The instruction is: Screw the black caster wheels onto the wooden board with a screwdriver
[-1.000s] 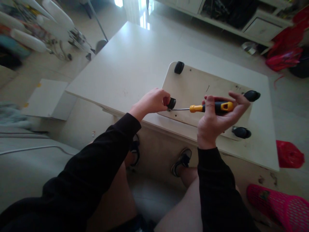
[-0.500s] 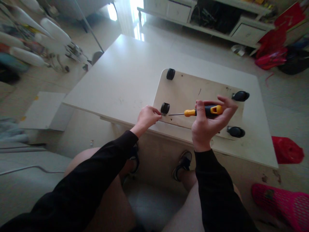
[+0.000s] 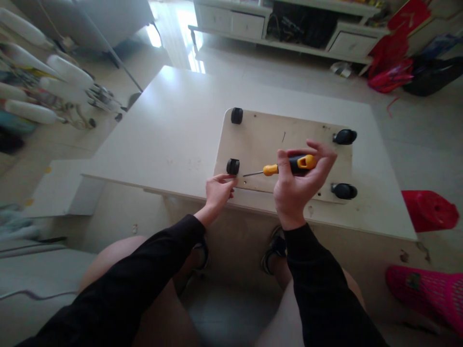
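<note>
A pale board [image 3: 267, 149] lies flat on the white table, with black caster wheels at its corners. My right hand [image 3: 302, 183] holds a yellow-and-black screwdriver [image 3: 289, 165], its shaft pointing left. The tip hovers close to the near-left caster [image 3: 233, 166], beside a small hole in the board. Right below that caster is my left hand [image 3: 219, 190], its thumb and fingers closed at the caster's base; whatever they pinch is hidden. The far-left caster [image 3: 237, 115], far-right caster [image 3: 345, 137] and near-right caster [image 3: 344, 191] stand upward from the board.
The white table [image 3: 155, 135] spreads under the board, its near edge above my knees. A thin dark piece [image 3: 284, 137] lies on the board. A red stool-like object [image 3: 430, 210] and a pink mesh basket [image 3: 430, 294] are to the right. A white cabinet [image 3: 249, 24] stands behind.
The view has shifted, so the board and table appear further left. My left fingers have changed their position slightly at the caster base. The screwdriver stays near the same caster.
</note>
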The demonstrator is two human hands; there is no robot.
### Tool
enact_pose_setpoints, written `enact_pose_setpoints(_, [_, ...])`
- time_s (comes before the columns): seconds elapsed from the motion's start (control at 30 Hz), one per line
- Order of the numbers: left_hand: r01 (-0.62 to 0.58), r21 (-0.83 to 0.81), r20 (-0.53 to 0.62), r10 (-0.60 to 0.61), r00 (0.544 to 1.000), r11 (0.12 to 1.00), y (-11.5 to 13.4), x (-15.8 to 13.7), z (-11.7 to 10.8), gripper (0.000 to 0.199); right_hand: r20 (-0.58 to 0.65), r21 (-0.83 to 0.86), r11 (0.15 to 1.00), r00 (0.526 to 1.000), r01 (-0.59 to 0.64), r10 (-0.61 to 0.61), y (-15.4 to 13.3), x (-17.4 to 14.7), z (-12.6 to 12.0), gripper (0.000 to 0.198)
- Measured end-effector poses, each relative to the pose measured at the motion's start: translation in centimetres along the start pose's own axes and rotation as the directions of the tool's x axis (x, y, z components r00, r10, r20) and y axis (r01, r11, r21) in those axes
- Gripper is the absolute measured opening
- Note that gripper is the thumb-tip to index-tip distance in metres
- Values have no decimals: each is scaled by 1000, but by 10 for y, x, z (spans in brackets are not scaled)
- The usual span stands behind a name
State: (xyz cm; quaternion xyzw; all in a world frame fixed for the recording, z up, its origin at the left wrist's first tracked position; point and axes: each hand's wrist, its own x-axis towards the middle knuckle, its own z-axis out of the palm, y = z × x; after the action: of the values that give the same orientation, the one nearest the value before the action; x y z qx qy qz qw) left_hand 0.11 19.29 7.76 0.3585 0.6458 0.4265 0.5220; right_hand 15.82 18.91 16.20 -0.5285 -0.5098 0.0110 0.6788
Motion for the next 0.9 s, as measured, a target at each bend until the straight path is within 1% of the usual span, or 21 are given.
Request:
enact_pose_setpoints(0.2, [-33, -45, -29, 32, 999, 998, -5, 3, 5, 24, -11, 4, 1000, 1000, 11, -10, 1, 2, -1, 36])
enact_pose_setpoints(0.33, [-77, -35, -46, 76, 996, 996, -8, 5, 5, 22, 0, -2, 999, 999, 43, -43, 4, 3, -5, 35])
enact_pose_setpoints(0.4, [-80, -9, -51, 79, 996, 997, -8, 5, 5, 22, -1, 0, 999, 999, 47, -47, 5, 4, -7, 35])
enact_pose_setpoints(0.5, [-74, 23, -52, 75, 996, 997, -7, 5, 6, 24, -2, -10, 999, 999, 39, -39, 7, 4, -9, 34])
enact_pose_setpoints(0.63, [-75, 8, -49, 76, 996, 997, -6, 4, 7, 26, 9, -18, 1000, 1000, 23, -23, 9, 3, -10, 36])
enact_pose_setpoints(0.9, [-44, -1, -69, 44, 997, 999, -4, 4, 8, 20, 23, 18, 999, 999, -38, 38, 4, 1, -10, 35])
